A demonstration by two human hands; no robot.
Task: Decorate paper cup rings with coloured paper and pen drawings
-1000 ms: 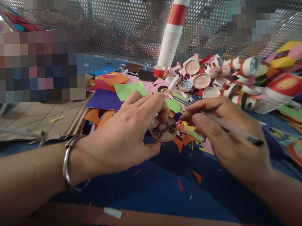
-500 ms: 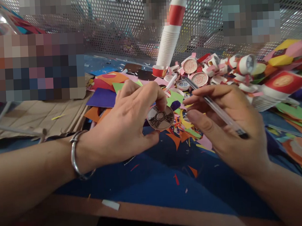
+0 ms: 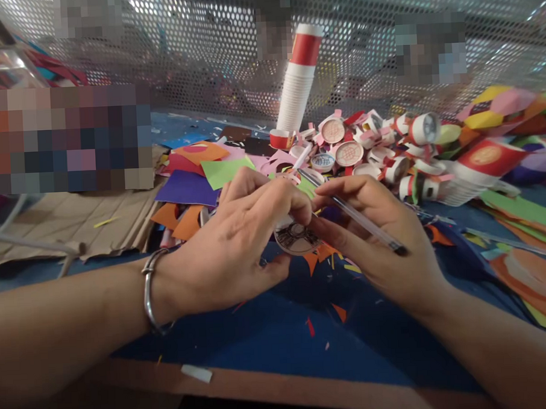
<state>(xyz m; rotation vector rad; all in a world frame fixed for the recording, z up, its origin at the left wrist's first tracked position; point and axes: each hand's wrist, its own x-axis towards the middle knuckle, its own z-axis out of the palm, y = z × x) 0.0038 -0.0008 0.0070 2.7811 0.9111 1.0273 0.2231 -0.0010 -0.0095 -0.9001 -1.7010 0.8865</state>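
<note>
My left hand, with a silver bangle at the wrist, is closed on a round pale disc that looks like a cut paper cup base. Dark ink lines radiate from a small circle drawn on it; my fingers cover its upper part. A clear-barrelled pen with a black end lies across my right hand, held between the fingers and tilted up to the left. The right thumb and fingertip meet at the disc's right edge; whether they grip it I cannot tell.
Colourful paper scraps cover the blue table. Behind stand a tall stack of paper cups and a heap of cut cup pieces. More cups lean at right. Flattened cardboard lies left, and a perforated metal screen rises behind.
My right hand has moved left with the pen, bringing its thumb and fingertip to the disc. The disc has tilted slightly and sits a little lower in view. The camera has shifted a little.
</note>
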